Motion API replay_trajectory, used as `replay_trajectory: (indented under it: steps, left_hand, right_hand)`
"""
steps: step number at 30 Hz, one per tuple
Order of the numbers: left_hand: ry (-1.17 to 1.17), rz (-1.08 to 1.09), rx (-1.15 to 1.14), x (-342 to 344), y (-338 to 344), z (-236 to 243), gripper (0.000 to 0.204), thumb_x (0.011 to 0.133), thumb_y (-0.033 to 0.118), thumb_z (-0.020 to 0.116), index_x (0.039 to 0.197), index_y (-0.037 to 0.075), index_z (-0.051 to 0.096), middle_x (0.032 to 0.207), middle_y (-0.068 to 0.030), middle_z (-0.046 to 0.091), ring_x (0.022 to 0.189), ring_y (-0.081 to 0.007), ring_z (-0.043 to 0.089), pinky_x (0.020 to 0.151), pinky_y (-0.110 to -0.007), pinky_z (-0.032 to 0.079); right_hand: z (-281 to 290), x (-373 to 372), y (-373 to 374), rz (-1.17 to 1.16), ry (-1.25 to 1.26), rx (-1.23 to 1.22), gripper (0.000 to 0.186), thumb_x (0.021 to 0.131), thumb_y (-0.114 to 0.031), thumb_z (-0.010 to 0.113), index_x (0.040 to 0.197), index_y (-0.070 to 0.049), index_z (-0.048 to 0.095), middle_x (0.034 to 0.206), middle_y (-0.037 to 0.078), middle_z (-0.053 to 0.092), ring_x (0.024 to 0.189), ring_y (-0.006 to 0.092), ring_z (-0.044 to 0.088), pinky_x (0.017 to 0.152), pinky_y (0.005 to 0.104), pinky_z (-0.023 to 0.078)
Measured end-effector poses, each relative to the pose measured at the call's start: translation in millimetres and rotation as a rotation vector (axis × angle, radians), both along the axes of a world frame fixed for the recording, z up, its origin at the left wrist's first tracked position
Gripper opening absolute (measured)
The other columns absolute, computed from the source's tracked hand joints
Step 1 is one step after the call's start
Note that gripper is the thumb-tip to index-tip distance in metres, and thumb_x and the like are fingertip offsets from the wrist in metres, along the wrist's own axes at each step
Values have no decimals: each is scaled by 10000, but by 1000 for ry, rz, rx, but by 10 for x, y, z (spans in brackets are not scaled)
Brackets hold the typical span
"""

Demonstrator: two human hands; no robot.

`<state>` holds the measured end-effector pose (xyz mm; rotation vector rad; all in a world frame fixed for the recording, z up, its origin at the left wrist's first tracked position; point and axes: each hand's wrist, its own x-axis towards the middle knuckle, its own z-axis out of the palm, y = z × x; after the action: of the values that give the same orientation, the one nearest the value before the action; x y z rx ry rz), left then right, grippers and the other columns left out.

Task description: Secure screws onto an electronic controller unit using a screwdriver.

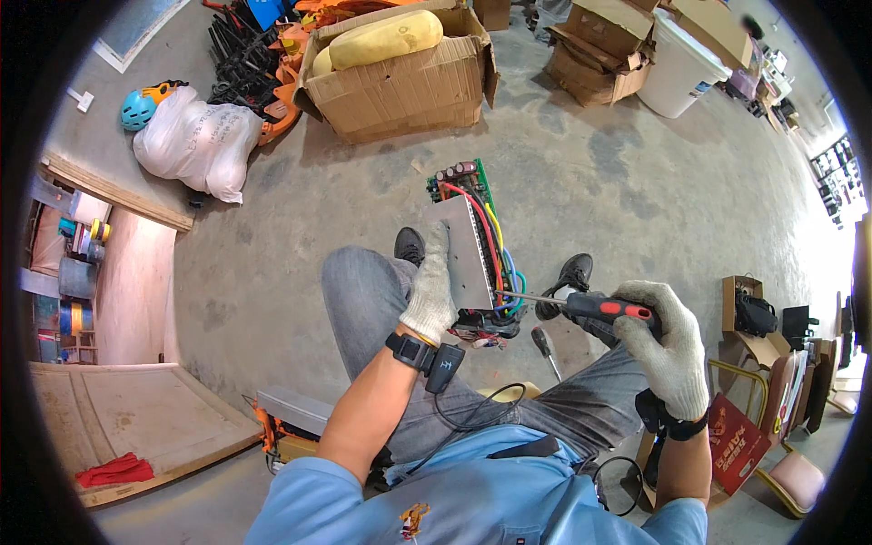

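An electronic unit with a grey metal plate (461,259) stands in front of me, between my knees. A green circuit board with capacitors (459,173) shows at its far end, and red, yellow, blue and green wires (498,241) run along its right side. My left hand (434,289), in a whitish knitted glove, grips the unit by its left side; some fingers are hidden. My right hand (670,341), gloved alike, is closed around a black and red screwdriver (604,309). The screwdriver's shaft points left, its tip at the wire ends on the unit's near right side.
Another screwdriver (543,345) lies on the concrete floor by my right leg. Ahead stand a cardboard box (400,95) with a yellow object, a white plastic bag (204,145) and a white bin (677,68). A wooden panel (136,418) with a red cloth is at left, chairs (799,477) at right.
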<state>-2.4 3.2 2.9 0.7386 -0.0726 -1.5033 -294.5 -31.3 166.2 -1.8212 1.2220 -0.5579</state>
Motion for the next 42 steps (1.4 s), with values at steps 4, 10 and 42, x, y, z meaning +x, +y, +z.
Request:
replay_trajectory:
  steps: [4, 10, 42]
  left_hand:
    - [-13, -30, -24, -14, 23, 87, 771, 971, 774, 515, 1364, 119, 618, 1106, -138, 742, 920, -319, 758, 797, -503, 673]
    - [33, -5, -8, -19, 2, 74, 738, 978, 757, 528, 1369, 138, 624, 1138, -111, 742, 938, -280, 759, 798, -467, 676]
    - [-102, -30, -56, 31, 36, 25, 747, 992, 722, 545, 1458, 139, 582, 1263, -122, 723, 1071, -289, 750, 893, -483, 669]
  right_hand:
    - [-14, 44, 41, 85, 39, -143, 362, 871, -62, 771, 1221, -23, 686, 1070, 155, 753, 960, 251, 741, 873, 342, 568]
    - [3, 116, 92, 144, 75, -252, 376, 869, -72, 791, 1228, -40, 684, 1096, 167, 744, 979, 311, 752, 876, 361, 578]
    - [119, 187, -25, -15, 120, 175, 314, 934, -126, 738, 1210, 1, 658, 880, 93, 684, 773, 153, 689, 741, 315, 556]
